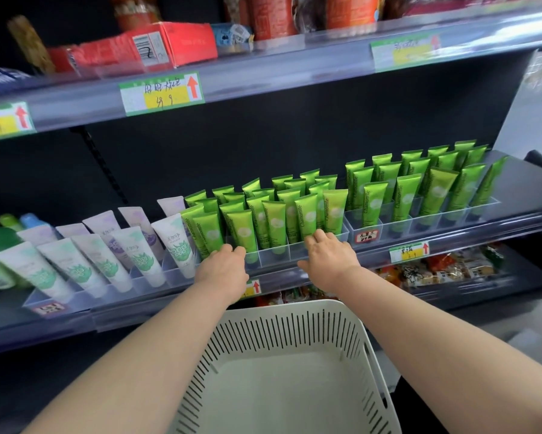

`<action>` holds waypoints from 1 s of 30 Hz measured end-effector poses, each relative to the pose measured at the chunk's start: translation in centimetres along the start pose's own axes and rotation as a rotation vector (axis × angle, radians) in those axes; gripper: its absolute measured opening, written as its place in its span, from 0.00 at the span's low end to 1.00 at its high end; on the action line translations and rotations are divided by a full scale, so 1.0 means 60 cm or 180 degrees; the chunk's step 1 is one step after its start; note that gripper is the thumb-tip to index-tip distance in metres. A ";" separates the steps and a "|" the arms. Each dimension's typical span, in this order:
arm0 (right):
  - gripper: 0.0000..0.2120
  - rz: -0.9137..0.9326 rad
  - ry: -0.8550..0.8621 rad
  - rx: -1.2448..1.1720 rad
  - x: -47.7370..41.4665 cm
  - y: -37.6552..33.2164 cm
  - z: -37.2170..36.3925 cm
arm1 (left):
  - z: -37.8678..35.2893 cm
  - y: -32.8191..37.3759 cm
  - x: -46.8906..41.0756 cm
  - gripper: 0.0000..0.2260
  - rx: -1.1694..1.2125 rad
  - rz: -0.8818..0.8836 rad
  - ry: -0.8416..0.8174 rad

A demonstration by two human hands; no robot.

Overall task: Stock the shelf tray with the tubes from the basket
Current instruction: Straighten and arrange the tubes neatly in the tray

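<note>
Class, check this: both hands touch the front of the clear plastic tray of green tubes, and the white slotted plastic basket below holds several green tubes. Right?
No: the head view shows no tubes in the white slotted plastic basket. The left hand and right hand do touch the clear plastic tray of green tubes.

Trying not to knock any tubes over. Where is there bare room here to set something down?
The basket floor is bare. The right tray's front-left compartment, above the red label, looks empty. The dark space behind the white tubes looks open. The middle tray of green tubes is packed.
</note>
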State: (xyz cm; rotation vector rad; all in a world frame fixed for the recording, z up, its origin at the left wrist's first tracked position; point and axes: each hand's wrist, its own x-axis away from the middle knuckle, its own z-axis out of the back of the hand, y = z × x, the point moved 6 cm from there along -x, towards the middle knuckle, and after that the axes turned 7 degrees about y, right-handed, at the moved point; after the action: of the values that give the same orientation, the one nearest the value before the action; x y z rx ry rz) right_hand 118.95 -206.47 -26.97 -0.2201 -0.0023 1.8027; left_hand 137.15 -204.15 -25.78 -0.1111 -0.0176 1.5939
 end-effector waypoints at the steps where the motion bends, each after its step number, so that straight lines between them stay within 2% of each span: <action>1: 0.20 0.0004 0.0006 -0.0004 0.001 0.000 0.000 | 0.000 0.000 0.001 0.18 0.0002 0.0001 -0.0009; 7: 0.20 0.0062 -0.0001 0.0042 0.004 0.002 -0.002 | 0.003 0.002 0.005 0.17 -0.0025 -0.0017 -0.0081; 10: 0.21 0.0101 0.0011 -0.0032 0.006 0.008 0.010 | 0.019 0.007 0.002 0.13 -0.0040 -0.0021 -0.0010; 13: 0.20 0.0147 0.0364 -0.0088 0.012 0.024 0.040 | 0.057 0.027 -0.006 0.08 0.0239 -0.0056 0.0405; 18: 0.15 0.0063 0.0999 -0.0132 0.006 0.080 0.106 | 0.135 0.092 -0.036 0.08 0.0798 -0.0327 0.0987; 22: 0.15 -0.0019 0.1362 -0.0115 -0.017 0.119 0.146 | 0.181 0.142 -0.072 0.09 0.0990 -0.0552 0.1343; 26: 0.18 0.0139 0.1308 -0.0161 -0.054 0.129 0.158 | 0.200 0.173 -0.119 0.09 0.0887 -0.0617 0.1328; 30: 0.16 0.0231 0.1107 -0.0210 -0.084 0.128 0.157 | 0.199 0.187 -0.158 0.09 0.0807 -0.0570 0.1130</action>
State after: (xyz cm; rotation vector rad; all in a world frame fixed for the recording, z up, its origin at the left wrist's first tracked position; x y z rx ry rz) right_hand 111.25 -212.08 -17.91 -0.5846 0.1950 1.8170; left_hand 125.19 -213.20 -14.23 -0.1876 0.4378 1.3671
